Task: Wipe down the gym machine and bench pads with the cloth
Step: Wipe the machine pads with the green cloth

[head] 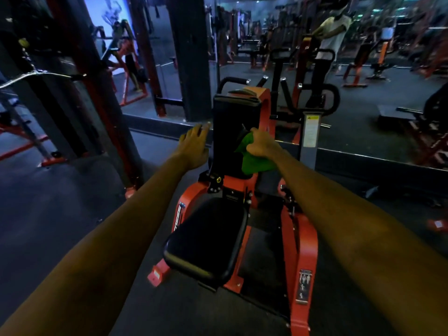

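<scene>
Against upright back pad (pixel 230 134): right hand (pixel 260 145) pressing green cloth (pixel 254 158).

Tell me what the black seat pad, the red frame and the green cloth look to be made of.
Black seat pad: likely vinyl or leatherette over foam, since its rounded edge shows a soft sheen. Red frame: painted metal by the look of it, with rigid flat faces and bolts. Green cloth: soft woven or microfibre fabric, matte and bunched in the right hand.

dim, bluish cast | soft blur | wide-angle bending at edges
</scene>
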A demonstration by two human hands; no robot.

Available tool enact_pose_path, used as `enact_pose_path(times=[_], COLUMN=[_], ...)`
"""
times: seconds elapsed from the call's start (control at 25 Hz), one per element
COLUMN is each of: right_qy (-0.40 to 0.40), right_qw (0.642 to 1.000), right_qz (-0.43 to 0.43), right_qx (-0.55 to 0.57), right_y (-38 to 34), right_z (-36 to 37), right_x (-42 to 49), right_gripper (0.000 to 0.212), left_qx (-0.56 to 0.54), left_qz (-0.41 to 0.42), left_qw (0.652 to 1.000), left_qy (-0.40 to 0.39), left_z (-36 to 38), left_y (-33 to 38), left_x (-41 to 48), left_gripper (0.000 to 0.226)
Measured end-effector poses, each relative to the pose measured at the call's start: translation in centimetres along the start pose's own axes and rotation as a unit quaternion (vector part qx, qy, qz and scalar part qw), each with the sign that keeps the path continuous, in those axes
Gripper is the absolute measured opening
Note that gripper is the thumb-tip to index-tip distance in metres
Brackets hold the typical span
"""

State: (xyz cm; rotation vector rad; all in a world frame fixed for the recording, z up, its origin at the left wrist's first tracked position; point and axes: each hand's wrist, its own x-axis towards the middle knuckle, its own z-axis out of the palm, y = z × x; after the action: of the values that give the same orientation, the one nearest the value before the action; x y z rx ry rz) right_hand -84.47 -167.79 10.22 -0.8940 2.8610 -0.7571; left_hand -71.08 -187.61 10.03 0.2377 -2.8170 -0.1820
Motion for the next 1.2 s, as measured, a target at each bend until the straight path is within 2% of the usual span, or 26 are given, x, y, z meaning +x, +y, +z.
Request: enact_pose_path(times=[0.2,0.36,0.56,0.72,0.8,0.88,0.96,1.04,1.12,1.2], right_qy=[0.012,0.016,0.032,0.064,0.110,0.208,0.349,0.461,0.474,0.420], right_qw=[0.999,0.998,0.994,0.987,0.981,0.964,0.924,0.878,0.869,0.895], right_qz=[0.030,0.055,0.107,0.151,0.158,0.163,0.152,0.126,0.108,0.076], right_qx=[-0.011,-0.017,-0.003,0.002,-0.001,0.023,0.041,-0.020,-0.093,-0.127], right_y=[0.2,1.1,-0.1,-1.5,-2.0,-2.7,-3.4,-3.9,-4.2,-4.4], right_z=[0.0,0.4,0.7,1.1,0.8,0.0,-0.7,-0.9,-0.4,2.6], right_x=[4.6,6.1,5.9,5.4,5.2,4.8,4.9,5.5,6.3,7.6], right_gripper=[0.058,0.044,0.050,0.049,0.046,0.045,0.048,0.056,0.067,0.073], left_qx=[-0.010,-0.039,-0.038,-0.044,-0.046,-0.052,-0.078,-0.088,-0.085,-0.079], left_qz=[0.066,0.121,0.216,0.280,0.300,0.315,0.327,0.341,0.362,0.376], left_qw=[0.998,0.992,0.974,0.957,0.951,0.944,0.938,0.932,0.923,0.915], left_qy=[0.015,0.020,0.061,0.062,0.064,0.080,0.085,0.085,0.103,0.121], left_z=[1.2,2.3,3.2,3.2,3.4,3.6,4.0,4.5,5.0,5.2], left_y=[-2.4,-4.8,-5.7,-5.3,-5.6,-6.0,-6.6,-7.3,-7.5,-7.8], left_x=[5.8,10.4,14.6,17.5,18.5,19.3,20.1,20.6,20.8,21.4], left_gripper=[0.079,0.074,0.066,0.064,0.063,0.061,0.060,0.061,0.062,0.062])
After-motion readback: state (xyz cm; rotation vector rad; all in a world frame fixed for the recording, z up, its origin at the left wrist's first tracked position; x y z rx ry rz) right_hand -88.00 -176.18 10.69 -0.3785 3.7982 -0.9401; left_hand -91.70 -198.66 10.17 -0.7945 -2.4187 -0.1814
